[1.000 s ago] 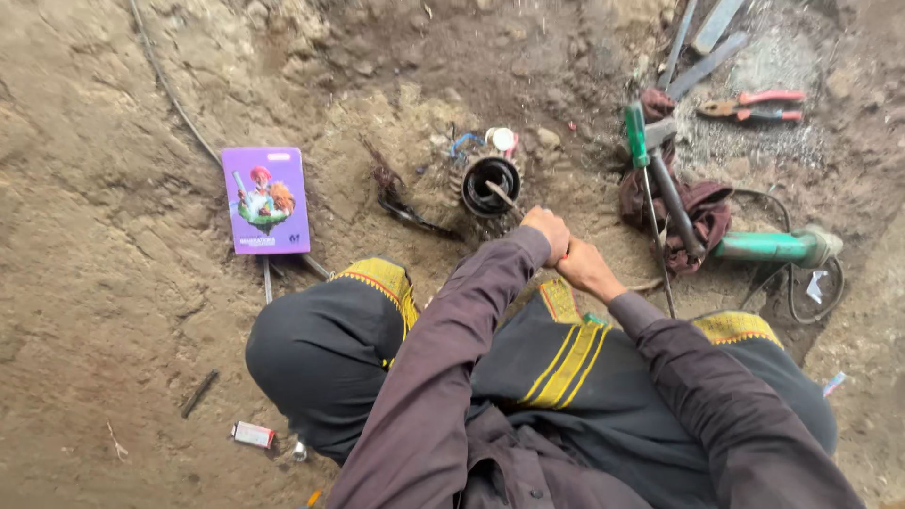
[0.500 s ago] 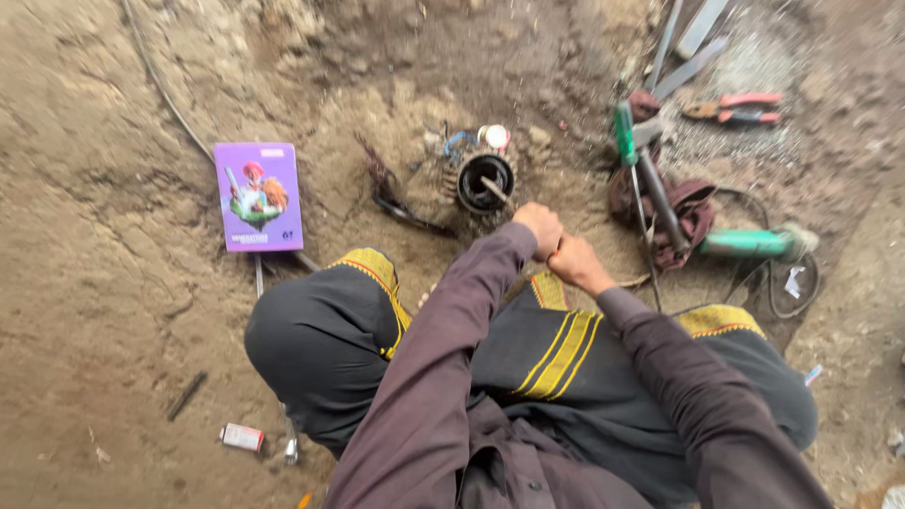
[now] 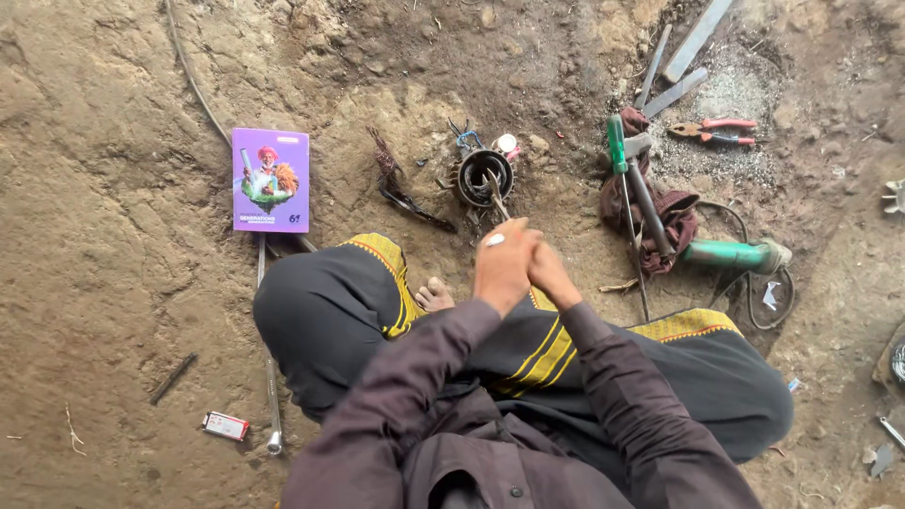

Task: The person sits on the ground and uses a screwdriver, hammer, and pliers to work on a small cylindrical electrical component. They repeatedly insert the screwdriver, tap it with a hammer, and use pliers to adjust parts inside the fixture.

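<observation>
We see our left hand point(image 3: 501, 264) and right hand point(image 3: 551, 275) pressed together, both curled shut round a thin metal tool point(image 3: 497, 195) whose tip reaches into the round motor housing point(image 3: 484, 176) on the dirt just ahead. A purple booklet point(image 3: 271, 180) lies well left; a green-handled screwdriver point(image 3: 617, 151) rests on a cloth to the right
</observation>
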The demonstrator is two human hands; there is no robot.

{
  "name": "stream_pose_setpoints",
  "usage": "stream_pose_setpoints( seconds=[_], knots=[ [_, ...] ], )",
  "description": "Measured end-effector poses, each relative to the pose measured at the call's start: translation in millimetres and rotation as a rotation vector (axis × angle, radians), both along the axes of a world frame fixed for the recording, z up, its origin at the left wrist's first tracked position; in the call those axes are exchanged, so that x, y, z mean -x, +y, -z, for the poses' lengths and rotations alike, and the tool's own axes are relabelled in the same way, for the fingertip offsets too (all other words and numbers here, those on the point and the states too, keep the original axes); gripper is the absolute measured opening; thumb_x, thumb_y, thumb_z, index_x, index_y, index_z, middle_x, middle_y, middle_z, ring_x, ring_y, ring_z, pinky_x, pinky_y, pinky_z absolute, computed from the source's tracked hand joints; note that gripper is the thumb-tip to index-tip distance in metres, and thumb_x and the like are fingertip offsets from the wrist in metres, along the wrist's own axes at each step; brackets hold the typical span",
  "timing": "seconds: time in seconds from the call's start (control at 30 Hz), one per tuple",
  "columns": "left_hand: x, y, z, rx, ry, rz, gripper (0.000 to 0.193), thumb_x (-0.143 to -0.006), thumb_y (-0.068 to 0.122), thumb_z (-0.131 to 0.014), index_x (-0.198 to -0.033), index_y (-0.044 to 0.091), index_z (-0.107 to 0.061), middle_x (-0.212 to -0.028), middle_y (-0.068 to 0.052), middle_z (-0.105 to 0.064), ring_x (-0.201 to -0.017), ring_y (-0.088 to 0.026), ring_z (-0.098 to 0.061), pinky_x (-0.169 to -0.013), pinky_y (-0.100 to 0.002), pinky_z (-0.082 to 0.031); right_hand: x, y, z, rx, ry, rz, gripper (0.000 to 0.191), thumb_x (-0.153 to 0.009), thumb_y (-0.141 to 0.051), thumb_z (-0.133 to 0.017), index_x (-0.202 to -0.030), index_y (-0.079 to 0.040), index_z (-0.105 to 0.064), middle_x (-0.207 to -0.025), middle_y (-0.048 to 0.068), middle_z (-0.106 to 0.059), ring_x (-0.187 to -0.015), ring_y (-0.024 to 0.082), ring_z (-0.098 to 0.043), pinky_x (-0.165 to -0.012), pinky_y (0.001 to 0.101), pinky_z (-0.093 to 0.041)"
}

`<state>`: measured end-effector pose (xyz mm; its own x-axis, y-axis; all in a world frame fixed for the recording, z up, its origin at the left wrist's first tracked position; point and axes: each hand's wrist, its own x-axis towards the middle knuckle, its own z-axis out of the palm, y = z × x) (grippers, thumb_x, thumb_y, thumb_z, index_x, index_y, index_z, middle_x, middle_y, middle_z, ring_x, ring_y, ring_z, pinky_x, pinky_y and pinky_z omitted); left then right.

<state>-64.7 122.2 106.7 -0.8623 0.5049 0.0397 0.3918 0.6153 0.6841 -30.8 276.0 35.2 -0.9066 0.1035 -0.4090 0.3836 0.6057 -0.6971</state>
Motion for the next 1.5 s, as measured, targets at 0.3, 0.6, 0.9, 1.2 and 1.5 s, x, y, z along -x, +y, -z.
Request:
stream_pose_setpoints(
  seconds=[0.3,0.6,0.9,1.2,1.5],
  knots=[
    [0.3,25.0,71.8,-0.78,-1.235,-0.506,0.06,-0.099,0.058,-0.056,-0.121,0.003,-0.068,-0.115,-0.012,-0.072,-0.104,-0.024,-0.067,-0.09,-0.037,-0.051,23.3,-18.8,-35.6,-0.424,-0.027,-0.031,0.024,-0.093,-0.024,-0.06,-0.09,-0.003,-0.071,-0.085,0.026,-0.07,-0.082,0.048,-0.068,-0.074,0.0578,-0.053],
    [36.3,50.1,63.8,-0.739,-1.637,-0.495,0.057,-0.083,0.058,-0.07,-0.11,0.008,-0.069,-0.106,-0.007,-0.072,-0.091,-0.019,-0.07,-0.079,-0.038,-0.057,25.5,2.2,-24.5,-0.502,-0.021,-0.075,0.019,-0.088,-0.019,-0.06,-0.083,-0.003,-0.069,-0.085,0.023,-0.071,-0.081,0.047,-0.068,-0.074,0.0564,-0.054],
    [46.2,60.8,73.7,-0.774,-1.427,-0.55,0.059,-0.083,0.057,-0.07,-0.103,0.001,-0.071,-0.082,-0.004,-0.071,-0.07,-0.016,-0.063,-0.064,-0.033,-0.05,18.0,-15.9,-34.3,-0.363,0.063,0.205,0.031,-0.09,-0.029,-0.062,-0.11,-0.006,-0.063,-0.108,0.023,-0.067,-0.093,0.043,-0.064,-0.078,0.051,-0.051],
    [60.2,20.1,61.5,-0.683,-1.515,-0.545,0.057,-0.085,0.058,-0.076,-0.103,0.005,-0.068,-0.089,-0.008,-0.065,-0.08,-0.022,-0.059,-0.07,-0.039,-0.051,32.5,-67.8,-48.3,0.464,-0.541,0.564,0.039,-0.095,-0.041,-0.044,-0.121,-0.019,-0.062,-0.078,0.004,-0.068,-0.054,0.018,-0.06,-0.045,0.0348,-0.045],
    [57.1,19.4,40.9,-0.449,-1.354,-0.601,0.059,-0.084,0.066,-0.058,-0.093,0.009,-0.068,-0.095,-0.009,-0.068,-0.093,-0.028,-0.066,-0.081,-0.05,-0.044,50.7,-10.3,-62.1,0.323,-0.451,0.289,0.034,-0.089,-0.029,-0.063,-0.102,0.002,-0.071,-0.076,0.006,-0.064,-0.059,0.014,-0.056,-0.052,0.031,-0.045]
  ],
)
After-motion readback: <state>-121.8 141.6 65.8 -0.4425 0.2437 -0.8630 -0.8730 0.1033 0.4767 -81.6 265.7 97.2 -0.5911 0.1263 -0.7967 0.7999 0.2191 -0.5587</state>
